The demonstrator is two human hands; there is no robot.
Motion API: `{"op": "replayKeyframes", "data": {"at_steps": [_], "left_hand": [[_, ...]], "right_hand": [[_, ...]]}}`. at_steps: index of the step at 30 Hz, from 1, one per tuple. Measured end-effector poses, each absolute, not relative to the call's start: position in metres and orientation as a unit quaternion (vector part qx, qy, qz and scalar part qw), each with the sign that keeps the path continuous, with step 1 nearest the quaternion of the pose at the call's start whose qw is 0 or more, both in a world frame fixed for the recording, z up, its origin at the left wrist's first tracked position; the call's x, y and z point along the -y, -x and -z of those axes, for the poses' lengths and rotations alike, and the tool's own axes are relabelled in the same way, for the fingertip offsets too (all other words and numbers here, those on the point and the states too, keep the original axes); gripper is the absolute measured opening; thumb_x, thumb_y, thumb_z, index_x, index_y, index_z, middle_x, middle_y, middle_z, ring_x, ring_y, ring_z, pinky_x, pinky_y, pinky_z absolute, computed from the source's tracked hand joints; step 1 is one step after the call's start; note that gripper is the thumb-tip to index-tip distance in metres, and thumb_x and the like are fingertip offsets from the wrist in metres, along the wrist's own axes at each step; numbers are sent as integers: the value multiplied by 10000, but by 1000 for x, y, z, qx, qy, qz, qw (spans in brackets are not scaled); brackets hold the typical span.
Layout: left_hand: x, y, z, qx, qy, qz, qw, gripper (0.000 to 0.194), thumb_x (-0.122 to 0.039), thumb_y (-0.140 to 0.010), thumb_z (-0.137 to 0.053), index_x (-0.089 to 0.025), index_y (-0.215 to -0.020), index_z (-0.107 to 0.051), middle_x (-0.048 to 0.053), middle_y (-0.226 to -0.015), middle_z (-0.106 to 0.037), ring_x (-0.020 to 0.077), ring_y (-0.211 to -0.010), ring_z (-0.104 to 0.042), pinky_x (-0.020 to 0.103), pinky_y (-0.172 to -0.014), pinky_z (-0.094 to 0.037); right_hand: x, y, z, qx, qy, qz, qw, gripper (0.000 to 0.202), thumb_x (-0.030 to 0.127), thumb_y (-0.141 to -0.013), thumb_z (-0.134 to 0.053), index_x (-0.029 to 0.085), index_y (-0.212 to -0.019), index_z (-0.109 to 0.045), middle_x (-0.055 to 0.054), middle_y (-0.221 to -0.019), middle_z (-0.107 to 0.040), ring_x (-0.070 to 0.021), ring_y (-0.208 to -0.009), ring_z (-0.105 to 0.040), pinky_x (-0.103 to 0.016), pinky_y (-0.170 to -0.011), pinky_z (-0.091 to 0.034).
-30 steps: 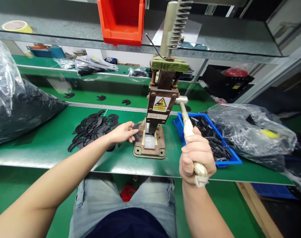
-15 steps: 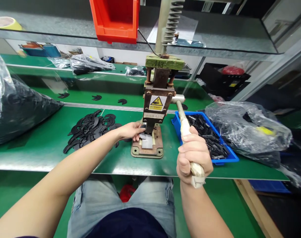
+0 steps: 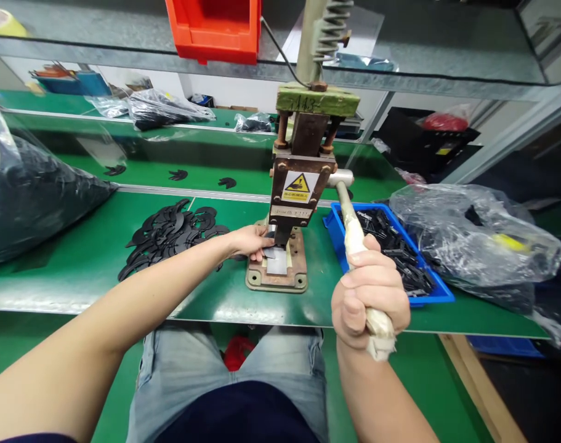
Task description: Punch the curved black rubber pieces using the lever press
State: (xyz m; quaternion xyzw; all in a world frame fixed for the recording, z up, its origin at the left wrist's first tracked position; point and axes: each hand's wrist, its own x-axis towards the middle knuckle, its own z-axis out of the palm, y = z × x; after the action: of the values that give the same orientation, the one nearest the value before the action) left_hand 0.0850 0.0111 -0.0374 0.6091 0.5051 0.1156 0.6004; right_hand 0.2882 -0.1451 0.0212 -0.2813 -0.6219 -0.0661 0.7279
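Observation:
My left hand [image 3: 255, 242] pinches a thin black plastic piece [image 3: 269, 241] at the foot of a hand press [image 3: 293, 191]. Part of that piece is hidden by the fingers and the press ram. Under the ram, a bright metal plate [image 3: 277, 264] lies on the press base [image 3: 262, 282]. My right hand [image 3: 371, 292] is wrapped round the press lever [image 3: 353, 227], whose grip is bound in pale tape. Left of the press lies a pile of flat, curved black pieces [image 3: 169, 231].
A blue tray [image 3: 446, 296] of small black parts stands right of the press, beside a clear plastic bag [image 3: 483, 240]. On the left sits a large bag [image 3: 35, 191] of dark parts. An orange bin [image 3: 215, 46] overhangs from the shelf [image 3: 123, 55]. Several black pieces lie along the back strip.
The view has shifted a little, and the lever's taped end sits slightly lower with my right hand on it. My left hand stays at the press with the black piece.

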Motion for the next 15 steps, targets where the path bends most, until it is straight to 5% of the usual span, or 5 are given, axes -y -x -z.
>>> {"op": "replayKeyframes", "data": {"at_steps": [10, 15], "left_hand": [[4, -63, 11, -440, -645, -201, 592, 220, -382, -936, -682, -169, -962, -630, 29, -739, -700, 115, -499, -624, 216, -465, -457], [-17, 6, 6, -467, -783, -197, 360, 275, -403, -919, -654, -173, -1061, -707, 62, -952, -749, 178, -800, -693, 287, -724, -539]], "right_hand": [[144, -292, -23, 641, 261, 76, 717, 161, 331, -868, -677, 254, -749, -600, 28, -734, -629, -205, -872, -682, -633, -1050, -564], [143, -290, -22, 634, 263, 67, 724, 179, 324, -863, -690, 248, -743, -582, 31, -727, -627, -210, -855, -673, -647, -1046, -557]]}}
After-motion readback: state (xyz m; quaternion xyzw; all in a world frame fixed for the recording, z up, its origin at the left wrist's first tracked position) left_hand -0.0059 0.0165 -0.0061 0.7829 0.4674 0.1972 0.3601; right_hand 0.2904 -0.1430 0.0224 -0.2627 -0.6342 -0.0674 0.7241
